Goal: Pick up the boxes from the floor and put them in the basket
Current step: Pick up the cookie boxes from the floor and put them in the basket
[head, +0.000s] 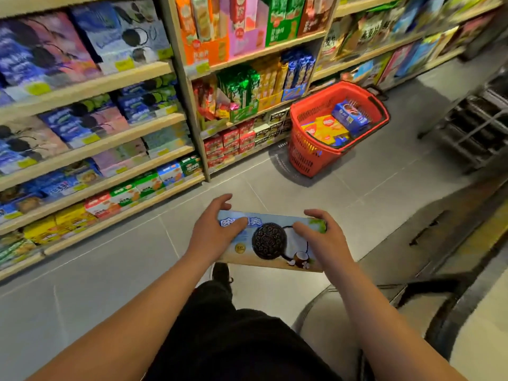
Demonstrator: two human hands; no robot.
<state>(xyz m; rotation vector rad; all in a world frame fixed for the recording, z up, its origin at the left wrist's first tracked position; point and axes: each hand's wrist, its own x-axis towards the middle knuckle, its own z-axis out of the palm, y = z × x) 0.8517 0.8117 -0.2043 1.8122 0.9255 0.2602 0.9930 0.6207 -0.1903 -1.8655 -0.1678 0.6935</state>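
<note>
A long light-blue cookie box [270, 240] with a dark sandwich cookie and a coconut printed on it is held flat above the grey floor. My left hand [213, 229] grips its left end, thumb on top and fingers curled over the far edge. My right hand [320, 235] grips the right end the same way. The red plastic basket [305, 158] stands on the floor farther ahead, beside the shelves. Inside it lie a blue box [350, 116] and yellow boxes [328, 130].
Wooden store shelves [90, 149] packed with snack boxes run along the left and back. A dark metal rack [472, 130] stands at the right. My dark trouser leg and shoe [221, 273] are below the box. Grey floor tiles lie between me and the basket.
</note>
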